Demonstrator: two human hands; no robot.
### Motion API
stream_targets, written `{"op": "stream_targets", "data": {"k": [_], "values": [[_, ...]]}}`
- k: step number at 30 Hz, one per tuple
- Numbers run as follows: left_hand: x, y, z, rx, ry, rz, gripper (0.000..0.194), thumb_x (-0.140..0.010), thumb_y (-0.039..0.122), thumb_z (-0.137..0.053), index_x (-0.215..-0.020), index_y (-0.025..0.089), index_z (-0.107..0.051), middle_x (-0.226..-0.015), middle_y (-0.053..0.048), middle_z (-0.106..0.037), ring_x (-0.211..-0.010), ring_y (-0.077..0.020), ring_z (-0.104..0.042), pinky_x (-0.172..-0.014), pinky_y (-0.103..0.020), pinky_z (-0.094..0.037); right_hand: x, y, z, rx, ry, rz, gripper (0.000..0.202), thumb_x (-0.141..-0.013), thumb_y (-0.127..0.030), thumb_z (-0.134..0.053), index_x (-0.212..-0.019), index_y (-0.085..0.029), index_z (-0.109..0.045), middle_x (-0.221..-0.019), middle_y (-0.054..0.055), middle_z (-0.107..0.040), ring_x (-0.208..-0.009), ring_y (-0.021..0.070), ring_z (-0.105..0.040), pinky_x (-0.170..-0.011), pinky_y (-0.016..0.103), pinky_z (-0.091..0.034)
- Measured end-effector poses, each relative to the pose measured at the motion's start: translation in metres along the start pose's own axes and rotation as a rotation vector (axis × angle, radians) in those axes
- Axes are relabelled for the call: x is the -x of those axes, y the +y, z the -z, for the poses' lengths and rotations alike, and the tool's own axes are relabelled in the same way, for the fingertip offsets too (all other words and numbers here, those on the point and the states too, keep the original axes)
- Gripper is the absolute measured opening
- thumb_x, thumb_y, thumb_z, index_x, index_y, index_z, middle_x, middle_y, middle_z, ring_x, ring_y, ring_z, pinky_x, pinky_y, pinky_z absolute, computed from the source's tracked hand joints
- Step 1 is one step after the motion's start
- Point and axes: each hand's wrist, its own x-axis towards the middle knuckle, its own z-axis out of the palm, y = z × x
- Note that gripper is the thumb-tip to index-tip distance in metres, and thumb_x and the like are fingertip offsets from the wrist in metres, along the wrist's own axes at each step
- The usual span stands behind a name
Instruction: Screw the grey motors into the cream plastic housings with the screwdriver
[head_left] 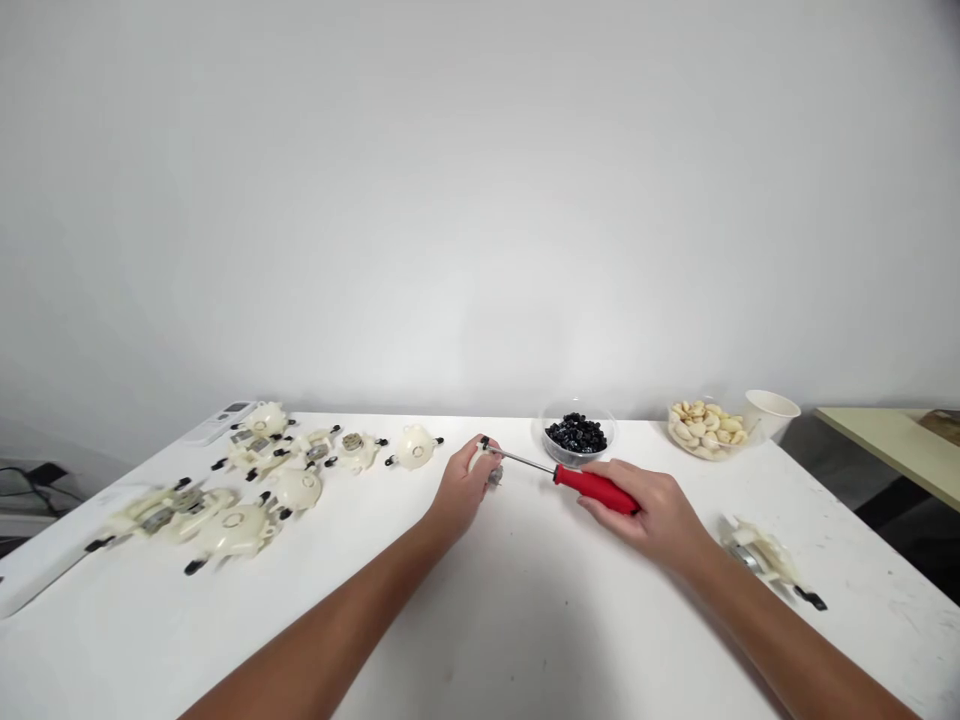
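The right hand is clenching its fingers around one red-handled screwdriver, whose tip is meeting one small cream part gripped in the left hand over the table. Two bowls are standing beyond: black pieces, cream pieces.

Both forearms extended, left hand curled, right hand gripping

Approx 9 cream plastic toy bodies w/ black wheels at left, some blurred so count is rough; 1 more at right. 1 red-handled screwdriver. 2 clear plastic bowls: black beads, cream pieces. 1 white paper cup. 1 white remote.
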Motion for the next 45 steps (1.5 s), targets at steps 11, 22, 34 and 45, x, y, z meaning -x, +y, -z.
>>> {"op": "stream_targets", "data": {"k": [11, 22, 34, 45], "values": [[0.004, 0.014, 0.006, -0.171, -0.046, -0.211, 0.009, -0.089, 0.024, -0.053, -0.094, 0.022, -0.061, -0.09, 0.0, -0.06, -0.07, -0.0141, -0.052, -0.071, -0.027, -0.044, -0.005, 0.003, -0.005, -1.125, -0.466, -0.956, 0.047, -0.097, -0.059, -0.056, -0.099, -0.014, -0.069, -0.056, -0.009, -0.03, -0.047, 0.0065, -0.015, -0.043, 0.023, -0.01], [-0.002, 0.004, 0.003, -0.099, 0.001, -0.05, 0.015, -0.089, 0.034, -0.055, -0.09, 0.02, -0.061, -0.067, 0.004, -0.047, -0.058, -0.0127, -0.042, -0.054, -0.024, -0.034, -0.002, -0.006, 0.001, -0.166, -0.029, -0.237, 0.031, -0.087, -0.046, -0.076, -0.111, -0.027, -0.07, -0.097, 0.005, -0.073, -0.078, 0.0215, -0.062, -0.069, 0.032, -0.047], [0.01, 0.014, 0.004, -0.144, -0.062, -0.13, 0.009, -0.091, 0.024, -0.051, -0.093, 0.021, -0.059, -0.075, 0.002, -0.054, -0.063, -0.0134, -0.047, -0.062, -0.025, -0.041, -0.002, 0.002, -0.001, -1.053, -0.43, -0.964, 0.043, -0.095, -0.06, -0.059, -0.089, -0.018, -0.066, -0.049, -0.009, -0.031, -0.043, 0.0075, -0.017, -0.042, 0.023, -0.012], [0.007, 0.015, 0.005, -0.314, 0.022, -0.326, 0.008, -0.09, 0.025, -0.053, -0.093, 0.022, -0.06, -0.092, -0.003, -0.06, -0.084, -0.021, -0.057, -0.08, -0.032, -0.048, -0.004, -0.002, -0.002, -0.781, -0.279, -0.655, 0.036, -0.092, -0.057, -0.067, -0.097, -0.022, -0.063, -0.058, -0.006, -0.047, -0.046, 0.0081, -0.028, -0.045, 0.022, -0.021]]}}
